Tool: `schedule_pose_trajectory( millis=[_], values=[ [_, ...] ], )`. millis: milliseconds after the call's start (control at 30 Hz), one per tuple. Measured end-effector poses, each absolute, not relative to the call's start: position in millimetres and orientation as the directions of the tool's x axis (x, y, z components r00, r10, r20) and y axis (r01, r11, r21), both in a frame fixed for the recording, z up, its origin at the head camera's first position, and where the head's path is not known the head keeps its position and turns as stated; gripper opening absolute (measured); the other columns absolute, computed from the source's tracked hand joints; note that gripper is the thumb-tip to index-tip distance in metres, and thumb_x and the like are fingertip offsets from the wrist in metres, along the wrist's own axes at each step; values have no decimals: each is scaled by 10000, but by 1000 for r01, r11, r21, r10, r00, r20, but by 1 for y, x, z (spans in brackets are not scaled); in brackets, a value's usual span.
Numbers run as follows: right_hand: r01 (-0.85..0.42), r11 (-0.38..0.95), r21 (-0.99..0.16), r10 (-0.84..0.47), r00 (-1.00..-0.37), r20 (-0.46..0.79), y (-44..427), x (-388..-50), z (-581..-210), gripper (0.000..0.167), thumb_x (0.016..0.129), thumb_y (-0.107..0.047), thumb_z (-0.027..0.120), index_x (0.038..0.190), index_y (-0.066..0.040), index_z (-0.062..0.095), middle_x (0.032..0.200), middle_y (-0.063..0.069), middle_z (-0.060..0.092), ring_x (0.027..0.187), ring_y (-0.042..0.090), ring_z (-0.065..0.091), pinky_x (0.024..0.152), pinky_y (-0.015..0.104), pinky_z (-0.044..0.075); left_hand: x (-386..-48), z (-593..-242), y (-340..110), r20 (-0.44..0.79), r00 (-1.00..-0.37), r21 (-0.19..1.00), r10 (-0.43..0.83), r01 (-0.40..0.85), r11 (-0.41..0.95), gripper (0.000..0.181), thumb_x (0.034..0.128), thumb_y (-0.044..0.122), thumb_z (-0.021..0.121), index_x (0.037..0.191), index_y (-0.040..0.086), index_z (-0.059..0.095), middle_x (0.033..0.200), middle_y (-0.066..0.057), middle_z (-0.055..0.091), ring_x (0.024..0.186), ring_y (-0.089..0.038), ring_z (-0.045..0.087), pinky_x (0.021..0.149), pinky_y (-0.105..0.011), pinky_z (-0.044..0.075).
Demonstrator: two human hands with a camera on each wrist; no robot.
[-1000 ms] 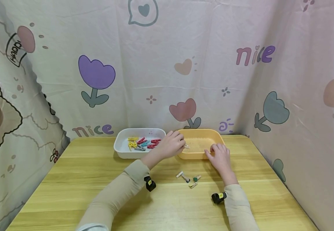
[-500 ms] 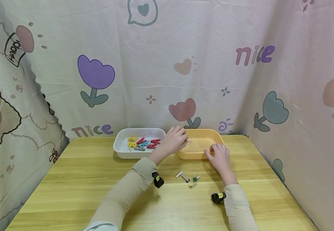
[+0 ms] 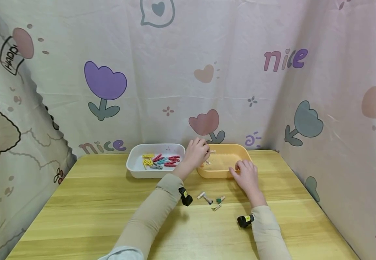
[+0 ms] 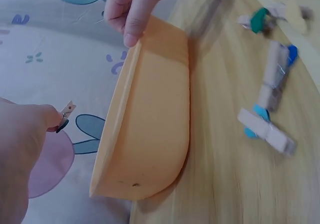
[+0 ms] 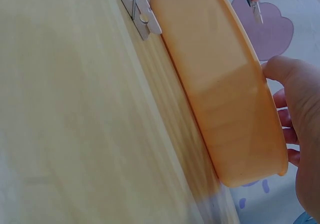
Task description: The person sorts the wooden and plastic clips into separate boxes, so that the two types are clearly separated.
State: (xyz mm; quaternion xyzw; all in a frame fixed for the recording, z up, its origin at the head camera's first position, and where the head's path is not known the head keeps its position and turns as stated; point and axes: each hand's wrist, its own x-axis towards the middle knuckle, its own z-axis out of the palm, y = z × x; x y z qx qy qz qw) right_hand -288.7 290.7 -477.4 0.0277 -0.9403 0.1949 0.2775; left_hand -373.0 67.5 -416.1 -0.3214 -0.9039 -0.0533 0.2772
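My left hand (image 3: 195,153) is up over the far left corner of the orange tray (image 3: 223,175). Thumb and finger pinched together on a small wooden clothespin (image 4: 66,112) with a dark bit on it. Pin is clear of the rim, not touching the tray.

Right hand (image 3: 246,176) is clamped on the tray's near rim, toward its right corner: thumb on my side, fingers over the inside. Tray stands at the table's (image 3: 87,202) far edge, right of middle.

White tray (image 3: 152,175) sits just left of it along the same edge; my wrist hides part of the gap. In it: yellow, red, blue and grey plastic pegs (image 3: 162,160), lying loose. A small pale thing (image 3: 208,162) is in the orange tray's left end, too small to tell.

Four more wooden pins (image 4: 272,79) lie between the orange tray and the table's near edge, with green, cream, blue and light blue bits on them. Black camera (image 3: 185,196) on each wrist, printed curtain (image 3: 161,72) behind the far edge.
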Motion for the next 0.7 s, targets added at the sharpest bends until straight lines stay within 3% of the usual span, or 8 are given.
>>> schedule_pose_trajectory(
  millis=[233, 700],
  values=[
    [-164, 928, -334, 49, -835, 548, 292, -291, -479, 296, 866, -353, 688, 789, -121, 521, 807, 46, 488, 804, 251, 424, 800, 439, 317, -380, -418, 76, 567, -674, 34, 473, 593, 805, 126, 929, 298, 643, 911, 191, 708, 1039, 13, 625, 1000, -190, 511, 784, -332, 407],
    [-153, 927, -341, 55, -847, 529, 291, -291, -478, 296, 870, -335, 701, 804, -106, 525, 819, 54, 485, 822, 261, 428, 825, 458, 324, -388, -424, 87, 468, -790, 142, 396, 509, 849, 136, 936, 320, 640, 958, 200, 700, 1057, 16, 590, 1055, -186, 482, 855, -348, 409]
  ],
)
